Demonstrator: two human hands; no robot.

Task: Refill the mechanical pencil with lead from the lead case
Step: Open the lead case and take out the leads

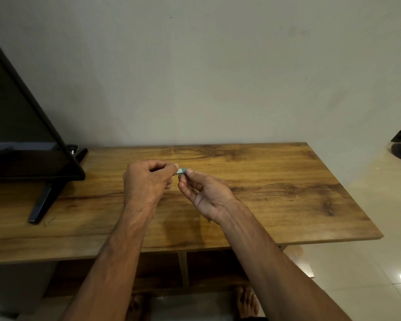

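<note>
Both hands were over the wooden table (276, 186), near its middle, meeting at a small teal lead case (181, 170). Left hand (148, 181): back toward camera, fingers curled, thumb and forefinger pinching the case's left end. Right hand (205, 193): palm turned up, thumb and forefinger tips gripping the case's right end, other fingers loosely curled below it. Case sat roughly level between the two pinches, held above the tabletop. A pale patch showed on its left part, too small to read. Couldn't tell if the case was open or closed. Black flat screen (21, 126) stood at the table's left end on splayed legs (43, 202), well apart from the hands. Plain grey wall (206, 77) behind. Open shelf bays (206, 267) under the tabletop, bare feet (248, 302) on the floor below, pale glossy tiles (384, 239) off to the right.
</note>
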